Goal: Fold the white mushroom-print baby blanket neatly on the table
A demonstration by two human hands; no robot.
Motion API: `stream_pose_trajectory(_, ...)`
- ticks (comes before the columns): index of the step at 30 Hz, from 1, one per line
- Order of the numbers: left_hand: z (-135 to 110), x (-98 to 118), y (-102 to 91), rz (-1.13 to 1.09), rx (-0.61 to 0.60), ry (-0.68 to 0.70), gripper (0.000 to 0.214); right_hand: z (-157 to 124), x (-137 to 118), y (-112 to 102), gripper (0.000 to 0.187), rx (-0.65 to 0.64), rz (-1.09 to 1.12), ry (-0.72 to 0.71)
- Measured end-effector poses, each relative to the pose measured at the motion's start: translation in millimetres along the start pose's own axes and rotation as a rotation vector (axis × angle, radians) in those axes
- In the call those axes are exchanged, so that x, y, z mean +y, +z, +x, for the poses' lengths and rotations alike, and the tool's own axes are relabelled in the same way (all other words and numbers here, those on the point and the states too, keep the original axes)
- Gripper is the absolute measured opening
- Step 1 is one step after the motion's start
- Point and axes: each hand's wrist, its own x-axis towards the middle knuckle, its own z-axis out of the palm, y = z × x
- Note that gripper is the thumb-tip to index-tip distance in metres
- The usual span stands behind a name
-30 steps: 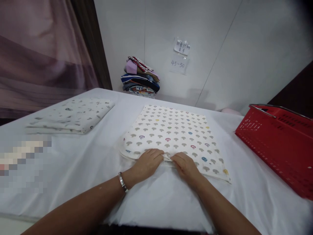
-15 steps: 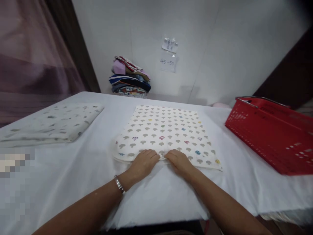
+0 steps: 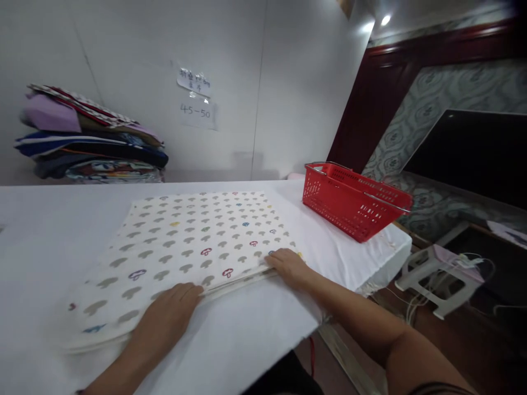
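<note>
A folded white cloth printed with grey and coloured mushrooms lies flat on the white-covered table. My left hand rests on the cloth's near edge toward the left, fingers closed on the layered hem. My right hand sits at the cloth's near right corner, fingers curled onto the edge. The two hands are well apart along the same edge.
A red plastic basket stands at the table's right end near its edge. A stack of folded coloured fabrics sits against the white wall at the back left. Paper notes hang on the wall. A white stool and cables are on the floor right.
The view has swung to the right. My hands, side by side at the middle of the near edge before, have slid apart along it, the right one reaching the corner.
</note>
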Motion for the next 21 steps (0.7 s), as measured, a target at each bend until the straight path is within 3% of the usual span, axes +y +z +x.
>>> stream_pose_trajectory(4,0.1,-0.8,0.9,-0.008,-0.041,-0.016,0.028,-38.1,33.3,-8.6,0.028,0.056,-0.047,0.131)
stream_pose_trajectory(8,-0.8,-3.2,4.6,0.03,-0.078,-0.025,0.029,-60.7,47.7,-13.5,0.025,0.059,-0.036,0.242)
stream_pose_trajectory(15,1.9,0.3,2.0,0.084,-0.099,-0.011,0.03,-65.0,50.3,-18.6,0.027,-0.047,0.04,0.192)
stream_pose_trajectory(21,4.2,4.6,-5.2,0.112,-0.094,0.015,0.029,-67.3,50.7,-20.4,0.021,-0.032,0.078,0.158)
